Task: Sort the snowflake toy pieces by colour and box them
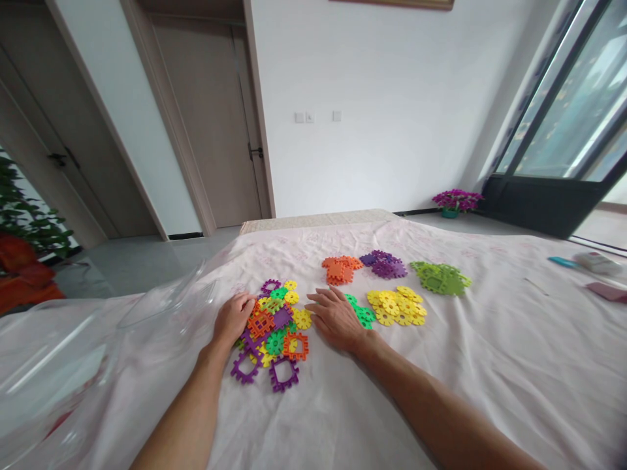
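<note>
A mixed pile of plastic interlocking pieces, with purple square frames (284, 375), orange square pieces (261, 322) and green and yellow notched discs (277, 341), lies on the cloth. At its left edge rests my left hand (234, 320), its slightly bent fingers against the pieces and gripping none that I can see. To the right of the pile my right hand (337, 320) lies palm down, fingers apart and pointing left, close to a yellow disc (302, 319). Green discs (365, 317) show just beyond the right hand, partly covered by it.
Sorted groups lie to the right: orange pieces (341, 269), purple pieces (385, 264), yellow discs (396, 305) and light green pieces (441, 279). Clear plastic packaging (59, 359) is on the left. A blue object (562, 262) and a pink block (607, 292) lie far right on the tablecloth (519, 365).
</note>
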Demonstrator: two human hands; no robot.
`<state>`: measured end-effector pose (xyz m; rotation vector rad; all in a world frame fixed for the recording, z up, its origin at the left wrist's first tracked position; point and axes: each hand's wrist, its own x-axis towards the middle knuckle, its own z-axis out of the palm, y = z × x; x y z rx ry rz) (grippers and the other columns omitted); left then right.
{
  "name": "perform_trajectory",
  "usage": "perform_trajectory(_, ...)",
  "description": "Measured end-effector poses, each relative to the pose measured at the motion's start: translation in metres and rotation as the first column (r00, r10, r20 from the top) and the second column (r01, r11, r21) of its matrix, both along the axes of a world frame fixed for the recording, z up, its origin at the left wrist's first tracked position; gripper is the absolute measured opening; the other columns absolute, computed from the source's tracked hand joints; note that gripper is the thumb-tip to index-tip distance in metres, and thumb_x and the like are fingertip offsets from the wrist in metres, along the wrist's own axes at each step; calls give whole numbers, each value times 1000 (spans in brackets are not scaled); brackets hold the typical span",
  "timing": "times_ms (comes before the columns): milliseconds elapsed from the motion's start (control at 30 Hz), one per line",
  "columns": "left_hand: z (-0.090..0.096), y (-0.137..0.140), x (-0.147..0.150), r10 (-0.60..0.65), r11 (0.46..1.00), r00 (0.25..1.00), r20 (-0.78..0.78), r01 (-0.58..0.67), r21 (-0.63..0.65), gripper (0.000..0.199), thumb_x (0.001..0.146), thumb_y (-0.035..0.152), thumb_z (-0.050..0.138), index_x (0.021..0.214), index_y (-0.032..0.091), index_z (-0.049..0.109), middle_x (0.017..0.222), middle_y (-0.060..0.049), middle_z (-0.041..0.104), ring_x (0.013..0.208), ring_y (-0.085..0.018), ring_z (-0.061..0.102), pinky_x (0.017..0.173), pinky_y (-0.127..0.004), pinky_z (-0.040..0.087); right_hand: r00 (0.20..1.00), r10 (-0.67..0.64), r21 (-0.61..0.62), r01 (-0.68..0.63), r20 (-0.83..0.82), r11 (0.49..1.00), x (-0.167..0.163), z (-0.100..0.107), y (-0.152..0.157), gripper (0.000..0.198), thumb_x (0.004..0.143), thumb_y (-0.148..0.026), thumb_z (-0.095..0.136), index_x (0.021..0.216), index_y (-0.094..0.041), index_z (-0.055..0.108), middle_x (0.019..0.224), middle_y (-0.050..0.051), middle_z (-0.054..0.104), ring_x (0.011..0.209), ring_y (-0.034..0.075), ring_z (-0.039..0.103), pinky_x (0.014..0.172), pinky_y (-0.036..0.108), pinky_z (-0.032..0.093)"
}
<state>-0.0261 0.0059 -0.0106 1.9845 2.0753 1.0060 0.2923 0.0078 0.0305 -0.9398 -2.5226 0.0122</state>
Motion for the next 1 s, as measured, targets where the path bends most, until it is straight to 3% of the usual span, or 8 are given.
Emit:
perform_trajectory(133, 1, 0, 0, 0, 1000, 1000, 1, 0, 7, 37, 91, 37, 45, 105, 21, 75, 126, -8, 70, 123, -22, 60, 107, -32, 42, 999, 37, -30, -37, -5, 999, -6, 0, -3, 31, 94, -41, 59, 122, -29, 66, 136, 4, 62, 135, 27, 44, 118, 53, 20)
perform_trajectory(333, 0, 1, 0, 3, 1000, 1000, -7, -3, -9, 38, 92, 37, 44, 106, 20, 75, 126, -9, 70, 123, -23, 60, 107, -32, 42, 997, 35, -25, -37, -74, 999, -8, -6, 3, 24, 87, -31, 71, 109, -24, 68, 114, 5, 71, 127, 25, 52, 116, 49, 23)
perform_trajectory(533, 1, 0, 0, 0, 1000, 1000, -2, 0, -15, 39, 92, 38, 44, 106, 20, 75, 126, -8, 69, 123, -23, 60, 107, -33, 43, 985, 48, -18, -52, -165, 999, -7, -8, 5, 22, 82, -31, 77, 97, -22, 65, 99, 5, 71, 105, 23, 59, 108, 45, 33)
perform_trajectory(767, 1, 0, -1, 5, 999, 1000, -13, -5, -39, 39, 92, 40, 42, 108, 21, 74, 128, -7, 68, 125, -21, 58, 109, -32, 40, 988, 78, -41, -84, -134, 996, -9, -7, 3, 7, 88, -24, 69, 91, -21, 64, 84, 3, 67, 88, 20, 56, 86, 33, 39)
perform_trajectory(1000, 2, 0, -1, -2, 999, 1000, -11, 1, -52, 39, 92, 40, 42, 107, 22, 73, 128, -6, 69, 124, -21, 58, 108, -31, 39, 988, 110, -45, -116, -111, 992, -9, -3, -3, 13, 97, -23, 51, 97, -21, 64, 84, 5, 68, 88, 20, 56, 91, 34, 37)
